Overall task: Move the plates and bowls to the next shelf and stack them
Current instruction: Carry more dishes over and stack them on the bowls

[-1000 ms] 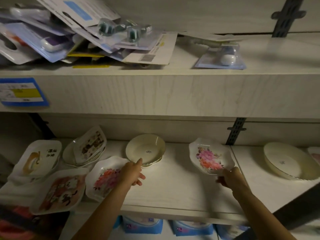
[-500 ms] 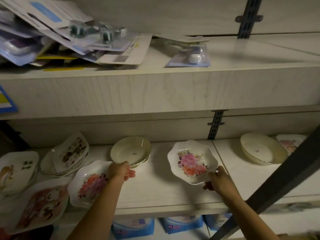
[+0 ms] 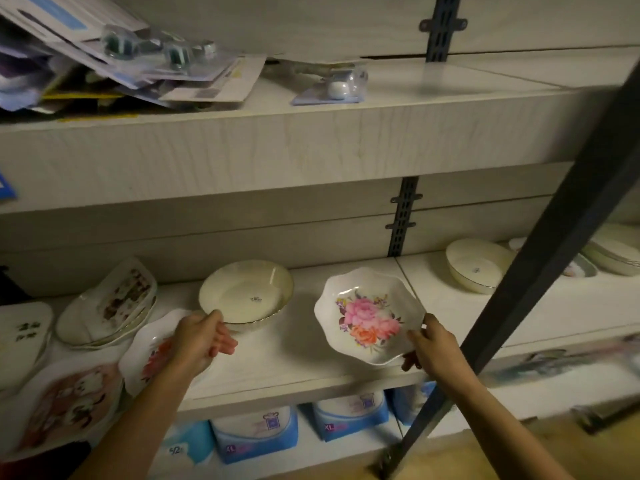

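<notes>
Right grip [image 3: 429, 344]: pinching the near rim of the floral plate [image 3: 369, 315], thumb on top, fingers beneath. The plate is tilted and lifted off the shelf [image 3: 311, 372], near the divide to the next bay.

Left grip [image 3: 201, 336]: fingers loose, touching the near rim of the cream bowl [image 3: 246, 294], not closed on it.

Judgement: the plate looks light, stiff and glossy, so slippery, and chip-prone at its scalloped edge. Support it under the base when you set it by the far bowl [image 3: 479, 268].

right hand [image 3: 433, 344] gripping floral plate [image 3: 367, 317], cream bowl [image 3: 242, 292]
</notes>
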Demonstrator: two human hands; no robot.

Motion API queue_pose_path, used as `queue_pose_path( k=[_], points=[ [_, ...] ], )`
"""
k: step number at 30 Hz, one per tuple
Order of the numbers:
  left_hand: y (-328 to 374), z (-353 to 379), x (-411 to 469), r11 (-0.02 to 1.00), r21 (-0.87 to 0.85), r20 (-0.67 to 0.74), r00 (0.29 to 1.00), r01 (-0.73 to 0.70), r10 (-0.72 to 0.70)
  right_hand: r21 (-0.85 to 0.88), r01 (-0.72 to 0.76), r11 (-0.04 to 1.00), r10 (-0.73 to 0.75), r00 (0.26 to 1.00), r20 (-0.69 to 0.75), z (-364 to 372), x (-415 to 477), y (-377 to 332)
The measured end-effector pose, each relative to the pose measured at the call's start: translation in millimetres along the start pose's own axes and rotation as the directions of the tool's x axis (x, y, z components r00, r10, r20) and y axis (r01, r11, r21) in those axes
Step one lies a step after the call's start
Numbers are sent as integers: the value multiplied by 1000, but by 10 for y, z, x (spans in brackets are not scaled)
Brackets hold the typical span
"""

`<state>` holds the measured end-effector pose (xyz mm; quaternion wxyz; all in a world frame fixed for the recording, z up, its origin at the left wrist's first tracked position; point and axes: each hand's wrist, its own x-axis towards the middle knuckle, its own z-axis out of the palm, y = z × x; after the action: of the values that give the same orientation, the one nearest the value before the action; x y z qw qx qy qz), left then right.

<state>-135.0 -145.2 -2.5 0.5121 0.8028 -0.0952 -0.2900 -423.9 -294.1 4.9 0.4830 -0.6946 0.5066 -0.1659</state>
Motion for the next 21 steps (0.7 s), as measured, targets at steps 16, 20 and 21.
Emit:
queue_pose_path(
  k=[16, 20, 21],
  points=[
    [-436, 120, -1718, 984, 95, 56, 986, 154, -160, -1, 88, 996, -86, 971, 223, -1132, -762, 710],
    [-556, 365, -2195, 978, 117, 192, 963, 170, -191, 20, 100, 995, -101, 955, 280, -1563, -909, 949],
    [-557, 442, -2334, 984, 140, 202, 970, 108, -135, 29, 96, 995, -100, 953, 284, -1654, -930, 1000]
  ],
)
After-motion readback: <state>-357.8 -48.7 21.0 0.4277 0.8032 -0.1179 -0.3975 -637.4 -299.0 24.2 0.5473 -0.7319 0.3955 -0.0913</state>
